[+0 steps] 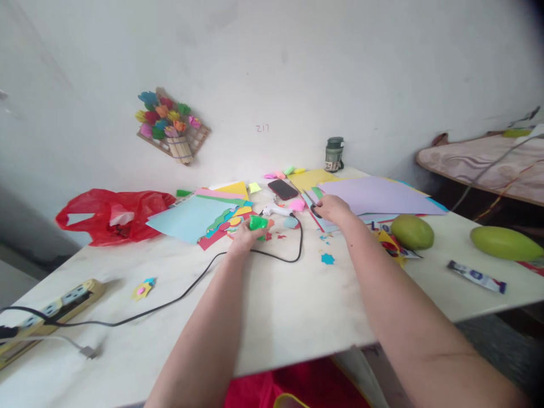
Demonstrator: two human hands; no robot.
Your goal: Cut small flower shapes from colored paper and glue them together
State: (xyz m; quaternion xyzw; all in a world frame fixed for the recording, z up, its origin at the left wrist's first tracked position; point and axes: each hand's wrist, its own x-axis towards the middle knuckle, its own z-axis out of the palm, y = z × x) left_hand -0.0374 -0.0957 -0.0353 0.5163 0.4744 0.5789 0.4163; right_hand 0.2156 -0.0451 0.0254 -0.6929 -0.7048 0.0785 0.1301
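We pinch the green piece [258, 222] at twelve o'clock in our left hand [241, 240] and clamp the scissors [314, 211] at one in our right hand [335, 208]; the black cord [293, 261] passes beneath the left, so catching it could drag the glue gun [277, 211]

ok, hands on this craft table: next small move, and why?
Probably bring the scissors toward the green piece, keeping clear of the black cord. The right hand is at the scissors' handles, the left hand holds the green piece, and the cord loops across the table between the hands.
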